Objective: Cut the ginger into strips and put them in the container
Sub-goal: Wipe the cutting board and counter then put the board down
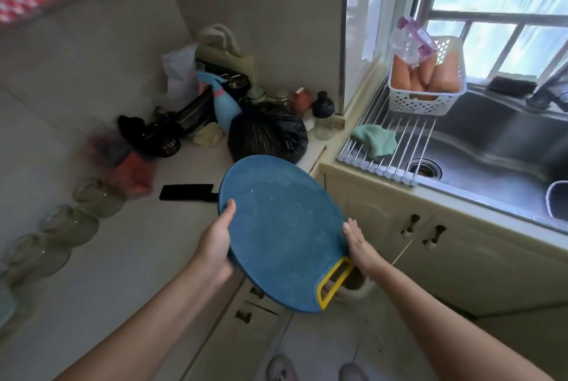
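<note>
board: my round blue board [276, 227] is up in the air and tilted, over the corner where the counter [123, 257] meets the sink cabinet, its yellow handle [335, 284] on the end nearest me
left hand: my left hand [215, 242] grips the board's left rim, thumb lying on top, the fingers hidden underneath
right hand: my right hand [358, 245] lies flat against the right rim just above the handle, fingers straight
knife: a black knife [187, 192] lies flat on the counter just left of the board, partly behind its rim
bag: a full black bag [267, 131] sits on the counter behind the board
jars: a row of clear jars [70, 224] stands along the wall on my left, blurred
sink: a steel sink [491, 159] to my right, with a rack [396, 147] across its near-left end
cloth: a green cloth [376, 139] lies on the rack
basket: a white basket [427, 98] of carrots [430, 76] stands at the rack's far end, by the window
</note>
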Demonstrator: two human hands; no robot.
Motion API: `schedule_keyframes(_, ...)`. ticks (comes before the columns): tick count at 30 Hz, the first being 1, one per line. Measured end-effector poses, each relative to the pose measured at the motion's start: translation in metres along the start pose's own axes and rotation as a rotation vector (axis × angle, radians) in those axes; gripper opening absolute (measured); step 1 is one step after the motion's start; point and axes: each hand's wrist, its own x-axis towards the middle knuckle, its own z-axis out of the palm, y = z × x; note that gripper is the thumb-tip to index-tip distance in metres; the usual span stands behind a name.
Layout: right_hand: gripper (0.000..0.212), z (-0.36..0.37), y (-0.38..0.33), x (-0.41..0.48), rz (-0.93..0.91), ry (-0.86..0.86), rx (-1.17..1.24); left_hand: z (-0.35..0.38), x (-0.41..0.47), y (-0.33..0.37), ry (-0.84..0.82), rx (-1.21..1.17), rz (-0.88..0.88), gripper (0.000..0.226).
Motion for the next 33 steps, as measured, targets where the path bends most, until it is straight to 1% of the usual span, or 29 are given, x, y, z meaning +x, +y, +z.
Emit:
schedule_keyframes(1, 0.060, 0.001, -0.009, -0.002, -0.036, 0.015, 0.007, 0.000, 0.000, 0.001, -0.010, 0.003, -0.017, 0.029)
schedule_keyframes(3, 0.056, 0.013, -0.041, -0.016, -0.229, 0.004, 0.041, 0.002, 0.001, 0.002, -0.029, 0.016, -0.058, 0.023)
schedule_keyframes(5, 0.049, 0.032, -0.082, -0.039, -0.442, -0.106, 0.082, 0.006, 0.002, 0.001, -0.078, 0.059, -0.086, 0.032)
schedule_keyframes(7, 0.044, 0.051, -0.111, -0.059, -0.635, -0.198, 0.073, 0.012, 0.002, 0.000, -0.164, 0.119, -0.057, 0.039)
schedule_keyframes(9, 0.045, 0.062, -0.121, -0.065, -0.766, -0.199, 0.053, 0.019, 0.000, 0.000, -0.219, 0.168, -0.008, 0.040)
schedule_keyframes(10, 0.046, 0.063, -0.120, -0.063, -0.786, -0.168, 0.045, 0.022, -0.001, 0.001, -0.238, 0.183, 0.003, 0.043)
schedule_keyframes(12, 0.045, 0.060, -0.106, -0.049, -0.756, -0.095, 0.031, 0.027, -0.001, 0.002, -0.263, 0.221, 0.012, 0.053)
schedule_keyframes(13, 0.044, 0.056, -0.093, -0.038, -0.690, -0.065, 0.047, 0.028, -0.001, 0.003, -0.269, 0.232, 0.009, 0.056)
schedule_keyframes(14, 0.045, 0.050, -0.082, -0.029, -0.583, -0.041, 0.093, 0.028, -0.001, 0.004, -0.272, 0.237, 0.001, 0.055)
schedule_keyframes(15, 0.052, 0.042, -0.071, -0.019, -0.443, -0.008, 0.166, 0.028, -0.001, 0.006, -0.270, 0.247, -0.005, 0.053)
schedule_keyframes(17, 0.072, 0.025, -0.053, -0.003, -0.149, 0.052, 0.306, 0.027, -0.001, 0.010, -0.272, 0.280, -0.008, 0.049)
schedule_keyframes(18, 0.073, 0.018, -0.047, 0.003, -0.039, 0.056, 0.332, 0.026, -0.001, 0.011, -0.276, 0.289, -0.010, 0.048)
schedule_keyframes(19, 0.069, 0.014, -0.046, 0.006, 0.015, 0.057, 0.328, 0.026, -0.001, 0.012, -0.278, 0.296, -0.013, 0.048)
schedule_keyframes(20, 0.065, 0.014, -0.049, 0.006, 0.007, 0.070, 0.310, 0.027, -0.001, 0.013, -0.277, 0.303, -0.017, 0.048)
schedule_keyframes(21, 0.061, 0.016, -0.056, 0.004, -0.062, 0.082, 0.290, 0.027, 0.000, 0.013, -0.275, 0.307, -0.020, 0.048)
schedule_keyframes(23, 0.052, 0.025, -0.084, -0.008, -0.327, 0.060, 0.258, 0.029, 0.003, 0.012, -0.273, 0.299, -0.015, 0.051)
schedule_keyframes(24, 0.048, 0.032, -0.101, -0.017, -0.458, 0.006, 0.245, 0.031, 0.005, 0.011, -0.272, 0.288, -0.005, 0.054)
schedule_keyframes(26, 0.045, 0.047, -0.126, -0.034, -0.660, -0.077, 0.180, 0.035, 0.004, 0.013, -0.294, 0.271, 0.024, 0.062)
schedule_keyframes(27, 0.045, 0.051, -0.132, -0.036, -0.722, -0.082, 0.137, 0.037, 0.004, 0.014, -0.322, 0.261, 0.037, 0.065)
schedule_keyframes(28, 0.046, 0.052, -0.134, -0.032, -0.744, -0.064, 0.103, 0.037, 0.003, 0.016, -0.339, 0.250, 0.040, 0.066)
schedule_keyframes(30, 0.046, 0.045, -0.124, -0.013, -0.680, 0.005, 0.122, 0.035, 0.002, 0.021, -0.343, 0.248, 0.022, 0.060)
schedule_keyframes(31, 0.046, 0.039, -0.114, -0.001, -0.594, 0.032, 0.161, 0.033, 0.001, 0.023, -0.338, 0.255, 0.009, 0.056)
schedule_keyframes(33, 0.050, 0.024, -0.089, 0.020, -0.333, 0.074, 0.236, 0.029, -0.001, 0.025, -0.316, 0.260, -0.012, 0.049)
